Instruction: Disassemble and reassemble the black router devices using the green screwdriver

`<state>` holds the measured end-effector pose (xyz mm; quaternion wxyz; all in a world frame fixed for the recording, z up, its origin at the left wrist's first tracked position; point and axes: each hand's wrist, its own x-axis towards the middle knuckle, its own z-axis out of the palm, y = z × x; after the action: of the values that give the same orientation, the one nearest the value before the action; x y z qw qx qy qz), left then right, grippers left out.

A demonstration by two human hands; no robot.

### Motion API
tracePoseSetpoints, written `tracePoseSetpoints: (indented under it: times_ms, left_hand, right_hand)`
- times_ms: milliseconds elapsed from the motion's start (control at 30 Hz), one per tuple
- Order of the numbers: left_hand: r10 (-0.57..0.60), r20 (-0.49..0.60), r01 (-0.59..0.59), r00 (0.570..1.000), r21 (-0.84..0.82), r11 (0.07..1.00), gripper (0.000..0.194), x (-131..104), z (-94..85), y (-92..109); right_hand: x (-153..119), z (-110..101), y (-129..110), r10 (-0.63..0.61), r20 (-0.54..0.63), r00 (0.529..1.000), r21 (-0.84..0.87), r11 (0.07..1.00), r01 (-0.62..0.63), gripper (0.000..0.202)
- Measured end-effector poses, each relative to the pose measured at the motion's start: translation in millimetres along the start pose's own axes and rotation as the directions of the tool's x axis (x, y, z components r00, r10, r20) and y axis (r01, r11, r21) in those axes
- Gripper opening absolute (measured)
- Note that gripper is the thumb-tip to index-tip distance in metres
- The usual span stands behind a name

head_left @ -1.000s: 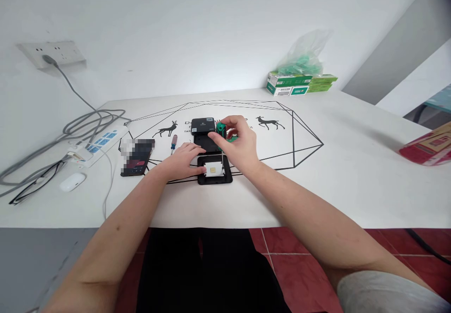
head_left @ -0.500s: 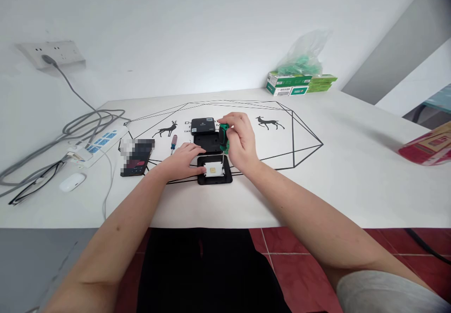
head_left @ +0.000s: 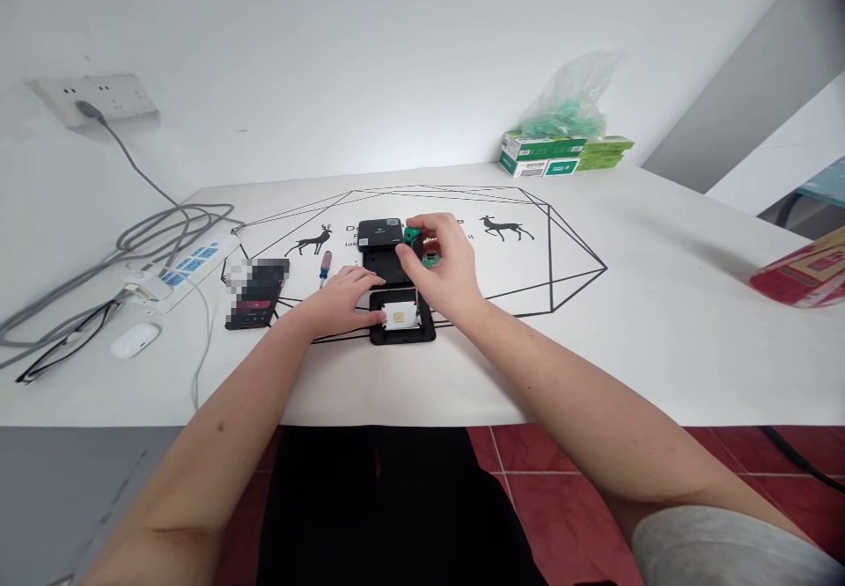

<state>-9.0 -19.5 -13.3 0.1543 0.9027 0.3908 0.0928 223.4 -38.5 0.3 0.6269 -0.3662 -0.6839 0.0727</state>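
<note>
A black square plastic housing (head_left: 428, 334) lies on the desk, with a white-and-silver plate (head_left: 409, 318) bearing a gold-coloured square inside it. My left hand (head_left: 347, 300) holds the housing at its left side, thumb on the edge of the plate and fingers towards the top edge. In my right hand (head_left: 452, 260) is a green-and-black screwdriver (head_left: 413, 234), gripped between thumb and fingers. Its shaft points down at the plate's right edge; the tip is too small to make out. Behind the housing lie a black plastic cover (head_left: 383, 266) and a black box-shaped device (head_left: 380, 233) with labels.
A second screwdriver (head_left: 326, 267) lies left of the covers, near a phone (head_left: 257, 296). Further left are a power strip (head_left: 198, 267), a white earphone case (head_left: 135, 340), glasses (head_left: 69, 340) and cables. Green boxes (head_left: 545, 157) stand at the wall. Partly behind my right hand shows a green circuit board (head_left: 432, 259).
My right hand's fingers have shifted round the screwdriver handle, with the thumb now further left across it. My left hand and the housing stay in place.
</note>
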Motion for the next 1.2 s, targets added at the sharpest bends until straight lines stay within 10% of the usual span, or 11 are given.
tracePoseSetpoints:
  times_ms: [933,1200]
  left_hand:
    - [0.095,-0.273,-0.087,0.957,0.041,0.995,0.019,7.3,3.9,-5.2]
    - [-0.103,-0.375,0.14,0.921,0.073,0.987,0.019,17.5,6.0,-35.4]
  right_hand:
    - [-8.7,13.4,22.2,0.161,-0.048,0.986,0.315,0.939,-0.138,0.036]
    - [-2.1,7.4,28.9,0.158,-0.1,0.982,0.235,0.963,-0.131,0.033]
